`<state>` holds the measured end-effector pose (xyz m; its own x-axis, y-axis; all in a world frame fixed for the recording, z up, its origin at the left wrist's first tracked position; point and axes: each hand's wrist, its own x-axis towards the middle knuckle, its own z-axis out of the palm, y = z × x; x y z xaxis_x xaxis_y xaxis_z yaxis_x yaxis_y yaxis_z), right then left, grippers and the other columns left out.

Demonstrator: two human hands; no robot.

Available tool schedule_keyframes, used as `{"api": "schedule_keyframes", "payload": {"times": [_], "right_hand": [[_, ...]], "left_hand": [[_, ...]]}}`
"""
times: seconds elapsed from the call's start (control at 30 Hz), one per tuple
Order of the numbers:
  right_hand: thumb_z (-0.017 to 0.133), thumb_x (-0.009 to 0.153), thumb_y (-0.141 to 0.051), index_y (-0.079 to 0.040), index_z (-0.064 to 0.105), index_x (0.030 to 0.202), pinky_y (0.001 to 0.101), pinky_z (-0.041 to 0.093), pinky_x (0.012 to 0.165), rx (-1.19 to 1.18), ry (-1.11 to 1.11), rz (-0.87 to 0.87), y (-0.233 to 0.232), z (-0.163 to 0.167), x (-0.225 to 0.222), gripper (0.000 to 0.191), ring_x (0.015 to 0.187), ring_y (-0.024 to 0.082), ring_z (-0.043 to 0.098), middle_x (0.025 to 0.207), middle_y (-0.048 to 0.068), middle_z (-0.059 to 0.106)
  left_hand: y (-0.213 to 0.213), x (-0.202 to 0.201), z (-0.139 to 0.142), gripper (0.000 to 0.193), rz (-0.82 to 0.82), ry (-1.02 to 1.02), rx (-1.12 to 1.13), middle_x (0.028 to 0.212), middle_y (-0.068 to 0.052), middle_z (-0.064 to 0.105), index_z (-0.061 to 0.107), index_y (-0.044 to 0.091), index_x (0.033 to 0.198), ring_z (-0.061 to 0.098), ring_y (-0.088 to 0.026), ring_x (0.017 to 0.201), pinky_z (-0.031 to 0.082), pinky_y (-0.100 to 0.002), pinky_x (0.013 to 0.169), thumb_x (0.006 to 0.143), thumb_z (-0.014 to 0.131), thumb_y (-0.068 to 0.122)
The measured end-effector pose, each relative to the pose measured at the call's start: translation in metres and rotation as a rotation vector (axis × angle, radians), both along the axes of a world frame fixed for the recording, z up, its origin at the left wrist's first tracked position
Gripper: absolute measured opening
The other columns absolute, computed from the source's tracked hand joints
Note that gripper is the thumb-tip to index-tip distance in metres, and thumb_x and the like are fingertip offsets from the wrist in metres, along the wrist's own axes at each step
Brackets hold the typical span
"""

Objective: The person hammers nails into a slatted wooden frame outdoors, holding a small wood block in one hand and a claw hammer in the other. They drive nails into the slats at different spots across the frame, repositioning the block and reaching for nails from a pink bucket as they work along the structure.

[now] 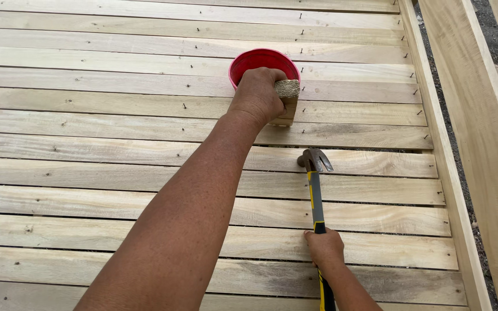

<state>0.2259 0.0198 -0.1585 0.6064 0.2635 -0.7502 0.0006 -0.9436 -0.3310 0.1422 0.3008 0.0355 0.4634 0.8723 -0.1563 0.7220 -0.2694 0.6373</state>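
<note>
The left hand (259, 95) hides most of the wood block (284, 113) and part of the red bowl (263, 62), and the bottom edge cuts off the hammer (317, 196) handle.

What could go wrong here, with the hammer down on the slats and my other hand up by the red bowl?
1. The left hand presses a twine-wrapped wooden block right against the red bowl; a shove could tip or slide it.
2. Nail heads stand along the planks, so the forearm may snag.
3. The right hand grips the hammer low; its head may skid into a gap between slats.
</note>
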Motion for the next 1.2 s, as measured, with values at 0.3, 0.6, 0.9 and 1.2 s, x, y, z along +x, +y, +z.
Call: {"api": "schedule_keyframes", "payload": {"times": [0.3,0.6,0.9,1.2], "right_hand": [[0.073,0.092,-0.030,-0.002,0.069,0.089,0.0395,0.054,0.049,-0.007,-0.015,-0.006,-0.004,-0.011,0.002,0.029,0.049,0.024,0.062,0.066,0.010,0.065],[0.074,0.090,-0.032,-0.001,0.070,0.088,0.0402,0.053,0.050,0.029,-0.051,0.012,-0.009,-0.017,0.001,0.031,0.048,0.025,0.062,0.064,0.011,0.065],[0.077,0.091,-0.028,-0.002,0.062,0.087,0.0380,0.042,0.043,0.090,0.132,-0.122,-0.004,0.029,0.005,0.030,0.043,0.019,0.045,0.060,0.006,0.049],[0.077,0.089,-0.027,-0.006,0.057,0.076,0.0318,0.044,0.043,0.608,-0.046,-0.105,0.054,0.161,0.035,0.032,0.043,0.013,0.048,0.054,0.003,0.052]], "left_hand": [[-0.001,0.013,-0.006,0.049,-0.049,0.075,0.120,0.124,-0.007,0.068,0.066,0.018,0.128,0.064,-0.023,0.119,0.053,-0.040,0.106,0.082,0.084,0.021],[-0.002,0.002,-0.008,0.041,-0.068,-0.034,0.263,0.123,-0.006,0.065,0.067,0.015,0.124,0.065,-0.025,0.118,0.054,-0.040,0.105,0.085,0.077,0.009],[0.001,0.025,-0.015,0.061,-0.082,-0.128,0.092,0.107,-0.007,0.072,0.053,0.014,0.120,0.071,-0.022,0.105,0.057,-0.036,0.098,0.077,0.092,0.032],[0.036,0.023,-0.048,0.066,0.128,-0.497,0.166,0.099,-0.001,0.080,0.050,0.015,0.117,0.076,-0.015,0.097,0.062,-0.028,0.092,0.065,0.090,0.011]]}}
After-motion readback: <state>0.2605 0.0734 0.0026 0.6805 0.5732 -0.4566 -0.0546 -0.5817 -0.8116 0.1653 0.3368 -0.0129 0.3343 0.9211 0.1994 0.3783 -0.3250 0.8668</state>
